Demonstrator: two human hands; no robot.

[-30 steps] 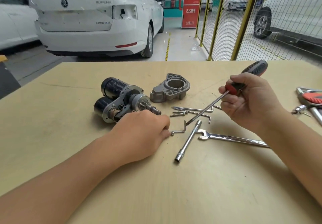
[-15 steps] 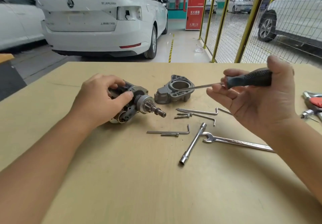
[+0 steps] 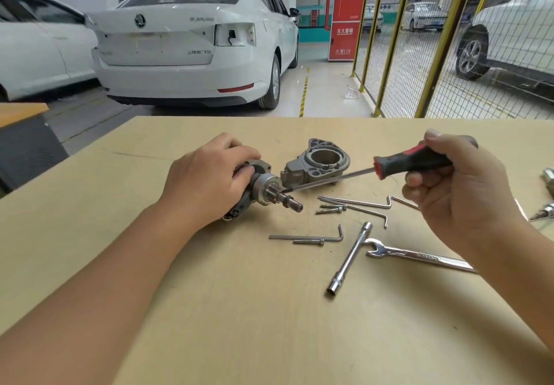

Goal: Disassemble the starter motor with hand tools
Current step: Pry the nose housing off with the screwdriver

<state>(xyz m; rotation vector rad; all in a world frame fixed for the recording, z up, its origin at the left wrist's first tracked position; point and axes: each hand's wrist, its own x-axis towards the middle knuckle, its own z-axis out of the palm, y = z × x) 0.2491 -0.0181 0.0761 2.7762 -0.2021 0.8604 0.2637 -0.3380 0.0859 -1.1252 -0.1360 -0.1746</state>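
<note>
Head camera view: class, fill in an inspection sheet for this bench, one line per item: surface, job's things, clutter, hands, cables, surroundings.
Surface: tan wooden table, lightly scuffed.
Job's things: starter motor, pinion shaft pointing right; removed end housing behind it; screwdriver, tip at the pinion.
Clutter: hex keys, loose bolts, socket wrench, open-end spanner; more tools at the right edge.
Hands: left hand grips the motor; right hand holds the screwdriver handle.
Cables: nothing seen.
Surroundings: white car, yellow mesh fence, red cabinet.
</note>
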